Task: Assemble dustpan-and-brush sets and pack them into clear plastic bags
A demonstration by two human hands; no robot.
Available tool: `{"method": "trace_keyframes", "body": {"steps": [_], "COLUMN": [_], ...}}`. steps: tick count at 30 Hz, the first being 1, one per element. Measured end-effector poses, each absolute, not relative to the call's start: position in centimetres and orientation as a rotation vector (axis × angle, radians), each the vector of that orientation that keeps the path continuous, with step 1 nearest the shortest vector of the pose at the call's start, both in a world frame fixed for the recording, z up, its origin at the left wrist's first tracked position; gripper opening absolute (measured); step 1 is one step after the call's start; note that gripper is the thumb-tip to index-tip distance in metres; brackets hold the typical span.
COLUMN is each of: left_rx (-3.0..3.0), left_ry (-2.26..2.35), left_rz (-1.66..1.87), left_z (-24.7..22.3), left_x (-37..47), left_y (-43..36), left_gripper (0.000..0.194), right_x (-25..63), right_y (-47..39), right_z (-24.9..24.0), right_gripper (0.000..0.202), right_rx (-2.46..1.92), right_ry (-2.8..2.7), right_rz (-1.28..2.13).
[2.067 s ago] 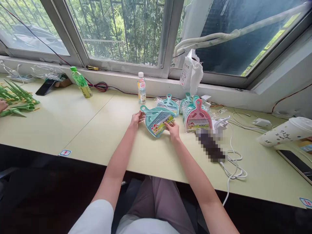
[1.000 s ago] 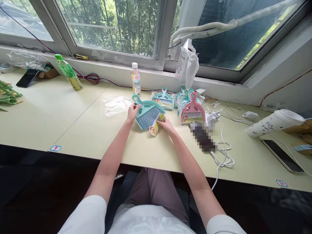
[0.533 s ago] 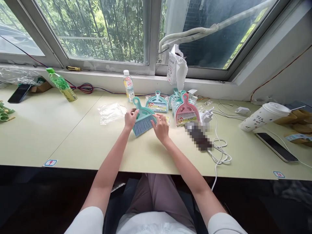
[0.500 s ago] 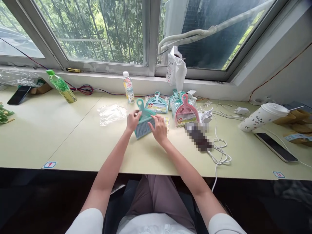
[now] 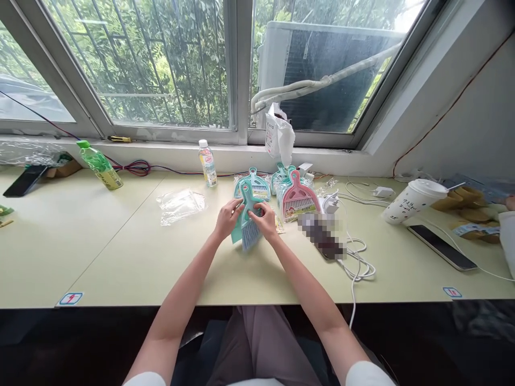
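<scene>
Over the middle of the desk I hold a small mint-green hand brush [image 5: 250, 236] with pale bluish bristles pointing down. A matching dustpan [image 5: 236, 232] shows behind it, partly covered by the brush and my fingers. My left hand [image 5: 227, 220] pinches the left side of the pair, at the dustpan's edge near the brush handle. On the other side my right hand [image 5: 266, 221] is closed on the brush head, thumb across its front. Just behind stands a bagged green brush-and-dustpan set [image 5: 259, 187]. To its right is a row of bagged sets, fronted by a pink one [image 5: 300, 198].
Clear plastic bags [image 5: 181, 206] lie left of my hands. A white-capped bottle [image 5: 208, 165] and a green bottle [image 5: 100, 166] stand farther back. On the right are a blurred-out object [image 5: 322, 236], white cables [image 5: 360, 268], a paper cup [image 5: 414, 201] and a phone [image 5: 441, 246].
The brush and dustpan have turned more upright, and the dustpan now shows to the left behind the brush. My hands have come closer together. The view has tilted up slightly.
</scene>
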State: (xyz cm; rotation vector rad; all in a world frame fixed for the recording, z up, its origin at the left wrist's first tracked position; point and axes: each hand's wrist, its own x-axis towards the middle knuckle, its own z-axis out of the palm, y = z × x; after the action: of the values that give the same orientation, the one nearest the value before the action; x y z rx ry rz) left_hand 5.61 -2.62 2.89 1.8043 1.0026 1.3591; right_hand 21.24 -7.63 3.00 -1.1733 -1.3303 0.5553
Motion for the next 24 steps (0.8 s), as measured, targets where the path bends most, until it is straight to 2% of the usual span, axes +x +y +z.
{"method": "trace_keyframes", "body": {"steps": [3,5,9,14,19,24], "left_rx": [1.576,1.383,1.383,1.732,2.1,2.067], "left_ry": [1.378,1.565,1.438,1.403,1.591,1.757], "left_rz": [1.564,1.664,1.323,0.732,0.577,0.525], "left_z": [2.5,2.3,1.8,1.3,1.4,1.2], "left_x": [1.7,-1.8,-6.4,-5.5,-5.3,-5.8], "left_y": [0.0,1.5,1.9,0.5,0.5,0.7], "left_gripper": [0.034,0.036,0.037,0.039,0.041,0.041], "right_x": [21.6,22.4,24.3,24.1,22.6,22.4], "right_y": [-8.9,-9.4,-9.2,-8.3,-7.9,-7.8], "right_z": [4.6,5.8,6.6,3.9,1.7,1.7], "right_gripper": [0.026,0.029,0.031,0.026,0.033,0.035], "right_rx": [-1.028,-1.016,-1.478,-2.239,-2.352,-2.348], "right_ry": [-1.224,-1.25,-1.51,-1.8,-1.895,-1.918], "right_rz": [0.691,0.647,0.403,0.189,0.014,-0.006]}}
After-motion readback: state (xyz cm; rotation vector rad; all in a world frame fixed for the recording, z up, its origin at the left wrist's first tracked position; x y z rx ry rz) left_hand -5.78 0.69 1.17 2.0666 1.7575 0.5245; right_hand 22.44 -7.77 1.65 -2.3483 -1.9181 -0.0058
